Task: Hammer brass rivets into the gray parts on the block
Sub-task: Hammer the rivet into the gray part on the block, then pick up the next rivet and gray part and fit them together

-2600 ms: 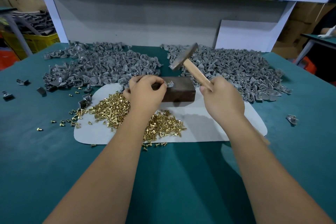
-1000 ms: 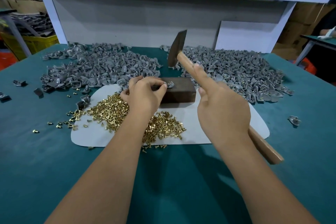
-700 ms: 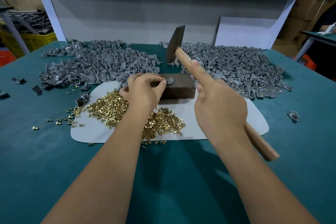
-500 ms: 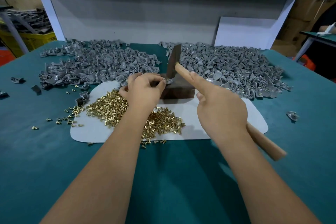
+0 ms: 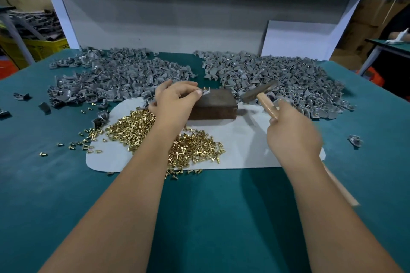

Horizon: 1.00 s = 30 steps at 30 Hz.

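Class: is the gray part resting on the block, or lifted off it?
Lifted: the left hand pinches the gray part above the block's left edge.

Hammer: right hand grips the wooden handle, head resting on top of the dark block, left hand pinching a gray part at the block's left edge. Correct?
Not quite. In the head view the hammer head is off the block, to its right. The rest holds: right hand grips the handle, left hand pinches the gray part.

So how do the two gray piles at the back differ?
The left pile lies behind the left hand, with strays trailing off toward the table's left edge. The right pile looks broader and reaches behind the hammer, which the right hand holds. Both hold the same small gray parts, loose on the green table.
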### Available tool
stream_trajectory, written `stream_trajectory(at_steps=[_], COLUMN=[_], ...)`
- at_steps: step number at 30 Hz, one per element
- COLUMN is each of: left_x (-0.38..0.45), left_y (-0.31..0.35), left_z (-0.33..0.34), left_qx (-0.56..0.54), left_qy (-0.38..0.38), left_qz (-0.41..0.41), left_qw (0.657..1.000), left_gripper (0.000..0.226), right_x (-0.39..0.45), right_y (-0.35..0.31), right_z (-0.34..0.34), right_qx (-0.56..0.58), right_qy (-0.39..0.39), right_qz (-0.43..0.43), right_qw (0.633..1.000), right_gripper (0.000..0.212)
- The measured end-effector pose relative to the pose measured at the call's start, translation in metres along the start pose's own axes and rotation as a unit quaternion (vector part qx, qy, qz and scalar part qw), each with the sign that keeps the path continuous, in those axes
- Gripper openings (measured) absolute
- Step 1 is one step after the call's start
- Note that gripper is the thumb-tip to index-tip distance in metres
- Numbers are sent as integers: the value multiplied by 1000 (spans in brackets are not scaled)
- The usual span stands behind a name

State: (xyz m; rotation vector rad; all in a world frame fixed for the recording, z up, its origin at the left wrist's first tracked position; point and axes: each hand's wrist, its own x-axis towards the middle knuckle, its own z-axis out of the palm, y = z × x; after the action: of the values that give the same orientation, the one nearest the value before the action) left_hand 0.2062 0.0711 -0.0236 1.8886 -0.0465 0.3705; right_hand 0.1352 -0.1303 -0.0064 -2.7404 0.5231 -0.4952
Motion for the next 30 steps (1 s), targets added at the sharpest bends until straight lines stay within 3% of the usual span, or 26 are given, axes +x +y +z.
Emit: stream_trajectory(at_steps=[3, 5, 9, 11, 14, 16, 20, 23, 25, 27, 30], left_x=[0, -1, 0, 0, -3, -5, -4, -5, -5, -3, 0], left_y=[1, 2, 2, 3, 8, 11, 9, 8, 9, 7, 1], left_z=[0, 1, 2, 3, 4, 5, 4, 5, 7, 9, 12], left_qx=[4, 6, -5, -5, -8, -3, 6, 30, 42, 40, 25], left_qy=[-3, -9, -23, -26, -39, -47, -43, -37, -29, -26, -27], left_qz=[7, 11, 35, 43, 54, 73, 75, 71, 80, 77, 62], left_qw=[1000, 1000, 999, 999, 998, 996, 996, 996, 996, 996, 997], left_gripper=[15, 16, 11, 7, 9, 11, 16, 19, 22, 24, 26], right_x=[-3, -5, -5, -4, 1, 8, 30, 55, 65, 59, 30], right_y=[-1, -6, -19, -32, -56, -67, -72, -66, -61, -65, -78], right_z=[2, 2, 2, 3, 5, 8, 13, 9, 10, 17, 33], right_qx=[-25, -63, -102, 40, 309, 370, 381, 374, 257, 183, 186], right_qy=[-45, -54, 59, 77, -59, -106, -83, -3, 56, 76, 122], right_qz=[4, 4, -83, -134, -118, -110, -94, -42, -6, -8, -100], right_qw=[999, 997, 990, 987, 942, 917, 916, 926, 965, 980, 970], right_gripper=[9, 10, 31, 31, 43, 41, 14, 41, 62, 65, 53])
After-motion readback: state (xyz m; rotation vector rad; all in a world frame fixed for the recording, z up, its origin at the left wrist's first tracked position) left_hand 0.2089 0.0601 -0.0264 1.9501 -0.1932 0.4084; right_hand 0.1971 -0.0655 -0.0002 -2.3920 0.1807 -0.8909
